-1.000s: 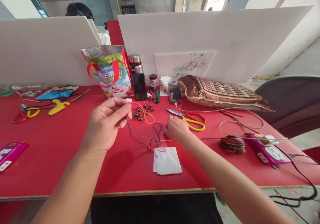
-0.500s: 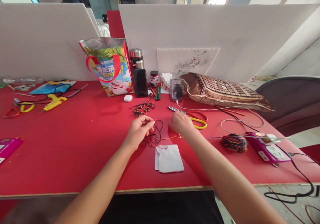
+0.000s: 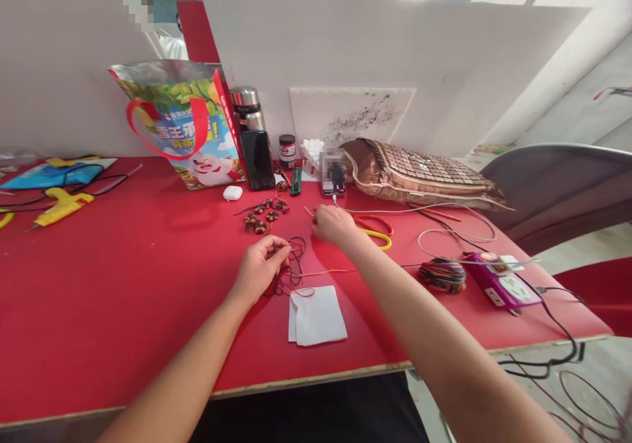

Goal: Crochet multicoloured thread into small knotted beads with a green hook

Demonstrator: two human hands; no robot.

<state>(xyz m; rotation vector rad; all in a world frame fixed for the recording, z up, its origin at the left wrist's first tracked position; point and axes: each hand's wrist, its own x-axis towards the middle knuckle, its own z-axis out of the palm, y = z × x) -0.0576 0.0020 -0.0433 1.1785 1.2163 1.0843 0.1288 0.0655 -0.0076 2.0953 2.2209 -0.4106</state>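
Observation:
My left hand (image 3: 261, 266) is closed in a pinch on thin dark yarn (image 3: 298, 259), whose loose loops lie beside the fingers. An orange stretch of yarn runs right, toward a multicoloured yarn ball (image 3: 442, 275). My right hand (image 3: 334, 224) is closed over the table; a slim pale tip with a bit of green shows at its fingers, too small to name. Behind it lie scissors with red and yellow handles (image 3: 379, 237), their blades mostly hidden by the hand. Black-and-orange yarn pieces (image 3: 266, 216) rest beyond my left hand, and a folded white tissue (image 3: 320, 318) nearer me.
Farther back are a printed bag (image 3: 185, 130), a flask (image 3: 247, 104), a dark phone (image 3: 257, 160), a jar (image 3: 287, 150), a charging phone (image 3: 332, 176) and a brown cushion (image 3: 424, 173). A yellow glue gun (image 3: 64, 206) lies left; a purple power strip (image 3: 503, 285) and cables lie right.
The view has shifted, so things on the table appear farther left. My right hand has moved slightly left over the scissors' blades. The left hand keeps its pinch on the yarn.

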